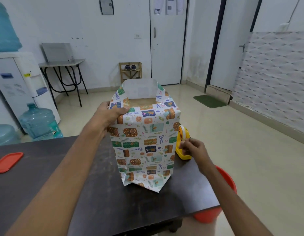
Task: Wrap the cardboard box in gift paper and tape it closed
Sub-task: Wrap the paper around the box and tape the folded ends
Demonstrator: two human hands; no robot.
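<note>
gripping the top left corner of the gift paper (144, 142) with the left hand (112, 113), thumb laid across the near face, fingers curled over the edge at about 10 o'clock of the parcel. reaching with the right hand (193, 148) to the yellow tape dispenser (182, 156), fingertips drawn together just beside the roll; pinching tape or only touching, cannot tell, blurred. parcel standing upright near the middle of the dark table (37, 150), near and side faces covered in white paper printed with parcels, scissors and oranges. open at the top, brown cardboard box (141, 102) showing through the gap, a plain white flap raised at 12 o'clock. loose paper ends splayed on the tabletop at 6 o'clock. tape dispenser just beside the parcel at 3 o'clock. further out on the table, at 9 o'clock, a red lid (7, 161) lying flat. below the table's right edge, at 4 o'clock, a red tub (207, 217). on the floor beyond, at 10 o'clock, a blue water jug (39, 121) beside a white water cooler (16, 79); at 12 o'clock a wooden shoe rack (130, 72); at 1 o'clock a green doormat (209, 101).
</note>
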